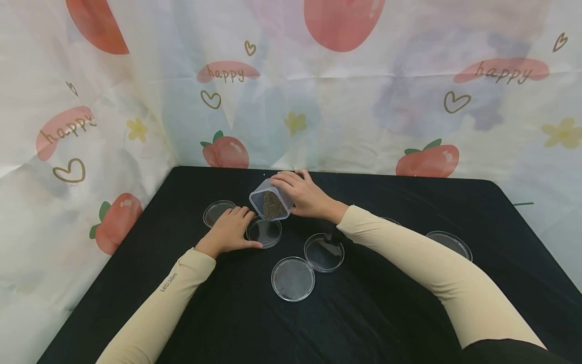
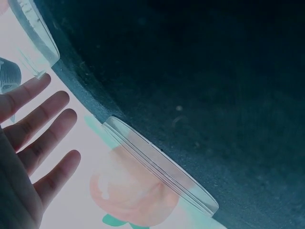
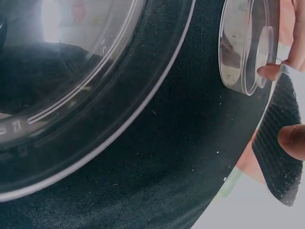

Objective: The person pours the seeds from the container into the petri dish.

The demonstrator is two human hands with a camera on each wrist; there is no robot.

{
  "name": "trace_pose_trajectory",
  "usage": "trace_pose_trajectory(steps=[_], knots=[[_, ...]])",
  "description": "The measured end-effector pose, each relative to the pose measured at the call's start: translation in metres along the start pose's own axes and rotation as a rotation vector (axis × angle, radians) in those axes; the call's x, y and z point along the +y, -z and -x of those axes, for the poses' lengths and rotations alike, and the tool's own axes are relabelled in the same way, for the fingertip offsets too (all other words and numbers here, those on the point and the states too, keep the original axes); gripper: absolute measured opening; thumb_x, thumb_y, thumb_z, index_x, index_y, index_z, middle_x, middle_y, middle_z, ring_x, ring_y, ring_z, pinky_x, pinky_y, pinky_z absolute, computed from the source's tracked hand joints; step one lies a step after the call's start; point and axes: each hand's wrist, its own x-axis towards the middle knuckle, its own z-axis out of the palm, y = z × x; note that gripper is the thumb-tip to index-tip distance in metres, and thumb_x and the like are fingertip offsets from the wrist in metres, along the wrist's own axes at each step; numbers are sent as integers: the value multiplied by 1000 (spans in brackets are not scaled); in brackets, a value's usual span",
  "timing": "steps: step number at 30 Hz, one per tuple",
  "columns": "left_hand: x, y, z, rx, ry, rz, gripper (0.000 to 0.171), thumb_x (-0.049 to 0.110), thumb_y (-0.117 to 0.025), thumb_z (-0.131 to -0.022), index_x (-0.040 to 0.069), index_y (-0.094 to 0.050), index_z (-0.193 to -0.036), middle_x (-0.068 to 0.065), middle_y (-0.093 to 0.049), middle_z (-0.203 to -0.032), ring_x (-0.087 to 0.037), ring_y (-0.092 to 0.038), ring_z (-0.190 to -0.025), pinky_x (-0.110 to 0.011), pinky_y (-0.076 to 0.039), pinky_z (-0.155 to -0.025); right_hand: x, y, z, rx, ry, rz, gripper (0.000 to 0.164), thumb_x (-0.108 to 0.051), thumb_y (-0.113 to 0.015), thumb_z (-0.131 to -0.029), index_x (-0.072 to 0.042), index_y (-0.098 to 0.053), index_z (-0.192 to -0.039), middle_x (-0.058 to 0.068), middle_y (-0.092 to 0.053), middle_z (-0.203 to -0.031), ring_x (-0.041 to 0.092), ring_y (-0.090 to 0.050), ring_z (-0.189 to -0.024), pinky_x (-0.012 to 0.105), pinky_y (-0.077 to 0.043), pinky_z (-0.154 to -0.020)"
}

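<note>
My right hand (image 1: 305, 196) grips a translucent plastic tub (image 1: 258, 196), tilted over a clear petri dish (image 1: 264, 233). Dark brown grains (image 1: 273, 206) lie heaped against the tub's lower wall. At that dish's left side is my left hand (image 1: 229, 230), its fingers straight and spread in the left wrist view, with the thumb close by the near rim. In the right wrist view, a fingertip (image 3: 269, 71) meets the dish's side, while my right thumb (image 3: 293, 141) presses the ribbed tub (image 3: 271, 157).
Another petri dish (image 1: 213, 215) stands behind my left hand. Two round dishes (image 1: 293, 279) (image 1: 324, 255) lie nearer, edges meeting. Farther right, a dish (image 1: 450, 245) is partly covered by my right sleeve (image 1: 409, 242). The black tabletop (image 1: 218, 313) meets a patterned curtain (image 1: 345, 116) behind.
</note>
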Motion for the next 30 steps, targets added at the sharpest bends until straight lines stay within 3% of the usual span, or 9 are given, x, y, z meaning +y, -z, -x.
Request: trace_pose_trajectory(steps=[30], knots=[[4,4,0,-27,19,14,87,72,-60,-72,6,-51,-129,-14,-54,-124,-31,-52,-117,-49,-40,-101,1,1,-1,-21,-5,5,81,-16,-84,-66,-8,-44,-136,9,-47,-138,26,-41,-130,53,-32,-100]])
